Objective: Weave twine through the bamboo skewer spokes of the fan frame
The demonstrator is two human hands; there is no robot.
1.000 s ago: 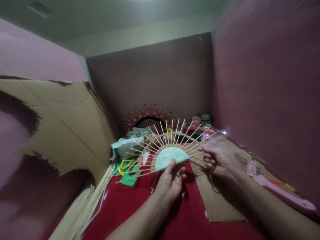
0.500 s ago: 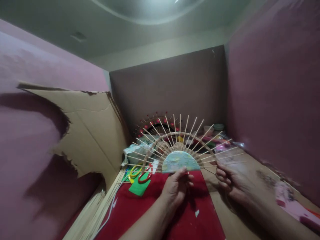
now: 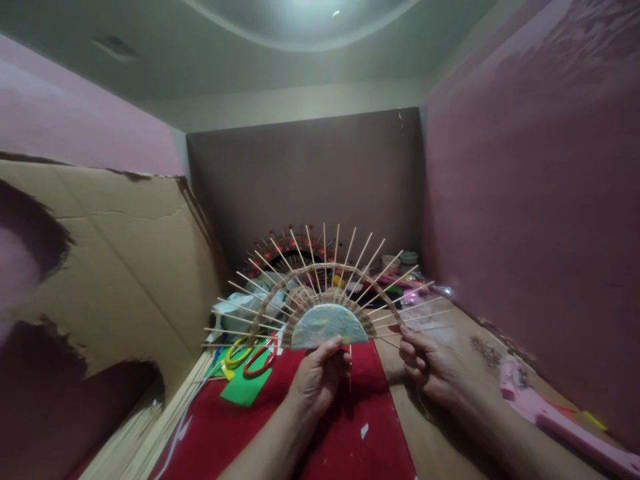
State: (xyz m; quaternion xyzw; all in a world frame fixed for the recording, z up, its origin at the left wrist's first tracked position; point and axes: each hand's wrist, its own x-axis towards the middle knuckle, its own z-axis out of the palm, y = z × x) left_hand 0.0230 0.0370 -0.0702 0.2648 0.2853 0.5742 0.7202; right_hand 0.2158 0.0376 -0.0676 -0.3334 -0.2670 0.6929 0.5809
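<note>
Wicker fan [image 3: 327, 323] | left hand [image 3: 319, 380] pinching base | right hand [image 3: 431, 365] at right end

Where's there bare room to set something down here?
The red surface between left forearm and brown cardboard, apart from a white scrap; also the cardboard strip between there and the right forearm. Crowded: left, with green paper and scissor handles; behind the woven half-round frame, with containers and crumpled pale-blue material.

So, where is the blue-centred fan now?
In the head view, the fan is below centre, the left hand at its bottom edge, the right hand at its right side.
</note>
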